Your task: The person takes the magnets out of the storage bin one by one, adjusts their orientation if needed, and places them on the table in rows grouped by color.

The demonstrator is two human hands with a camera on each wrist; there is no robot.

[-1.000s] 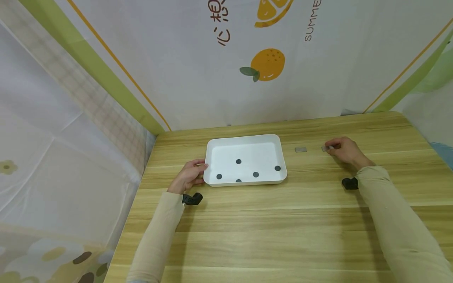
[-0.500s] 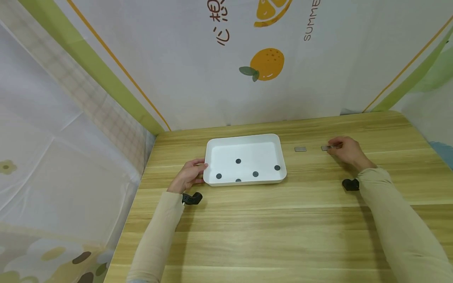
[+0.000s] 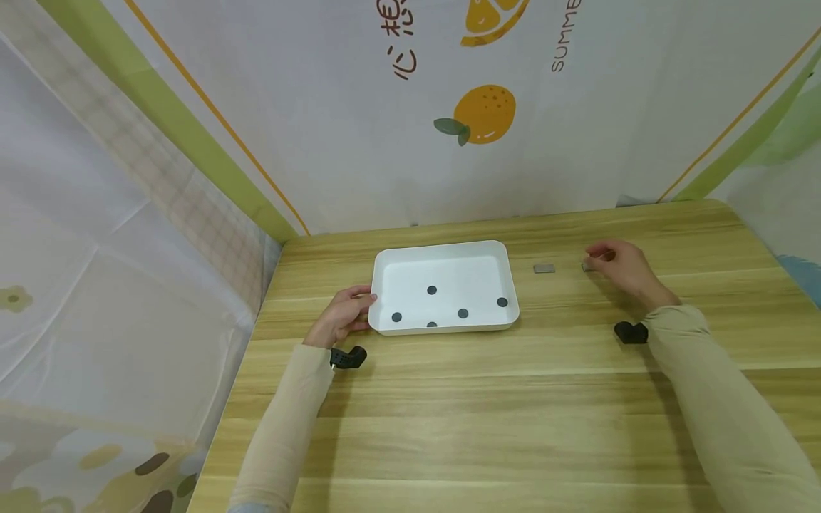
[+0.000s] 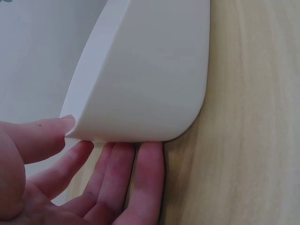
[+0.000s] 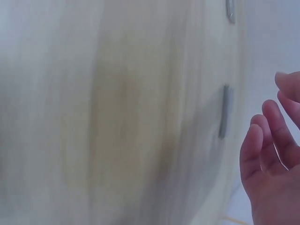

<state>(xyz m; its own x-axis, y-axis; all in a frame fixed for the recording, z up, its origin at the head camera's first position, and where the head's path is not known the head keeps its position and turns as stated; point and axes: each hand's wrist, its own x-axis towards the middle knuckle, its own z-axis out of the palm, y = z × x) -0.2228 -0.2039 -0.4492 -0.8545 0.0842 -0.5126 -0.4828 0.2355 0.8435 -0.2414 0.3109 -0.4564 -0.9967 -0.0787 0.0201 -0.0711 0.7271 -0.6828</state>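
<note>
A white tray [image 3: 463, 273] sits mid-table with several dark round discs [image 3: 432, 290] lying in it. My left hand [image 3: 343, 317] pinches its near left corner. In the left wrist view the thumb lies on the rim of the tray [image 4: 150, 84] and the fingers [image 4: 117, 183] reach under it. My right hand [image 3: 618, 267] hovers at the right, fingers loosely curled and holding nothing. A small grey metal bar [image 3: 586, 267] lies on the wood just left of its fingertips. In the right wrist view that bar [image 5: 225, 117] is apart from the right hand [image 5: 274, 159].
A second grey metal bar [image 3: 544, 268] lies between the tray and the right hand, and shows in the right wrist view as the far bar [image 5: 230, 10]. A printed cloth backdrop stands behind the wooden table [image 3: 487, 427], and the table's edges run along the left and right.
My right hand had its fingertips on the grey bar; now it has lifted slightly and its fingers are off the bar. The left hand and tray have not moved.
</note>
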